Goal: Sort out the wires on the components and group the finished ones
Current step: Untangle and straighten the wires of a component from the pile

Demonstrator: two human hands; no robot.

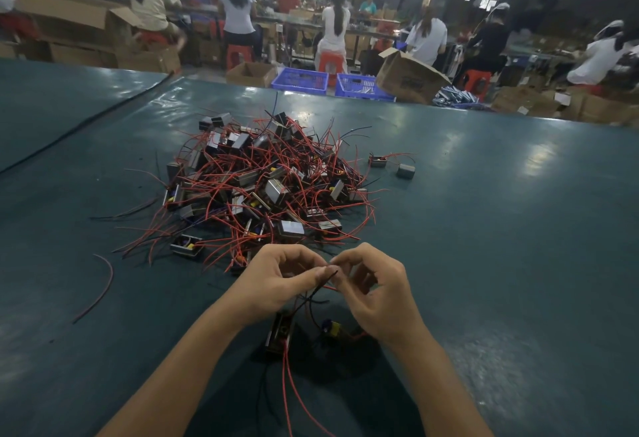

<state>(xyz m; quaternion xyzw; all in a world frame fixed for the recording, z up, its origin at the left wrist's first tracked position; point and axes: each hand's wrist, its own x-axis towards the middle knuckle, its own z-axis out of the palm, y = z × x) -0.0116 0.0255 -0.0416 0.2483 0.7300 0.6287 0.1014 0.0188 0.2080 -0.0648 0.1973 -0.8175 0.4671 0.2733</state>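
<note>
Teal vinyl is covering the surface [501,229], and a pile [266,187] of components is sitting at its middle, red and black leads tangling every way. Two strays [378,161] are lying just off the pile toward the right edge, possibly finished ones, though I cannot tell. By the near edge the left hand [276,281] and right hand [377,291] are meeting above one component [280,331], which is resting on the surface between the wrists. The fingers [340,260] of both hands are pinching its black wire [320,284] near the tip. This is looking like straightening that wire. Doing it well is calling for a light pinch and a steady draw, without dragging the component or snagging the pile.
</note>
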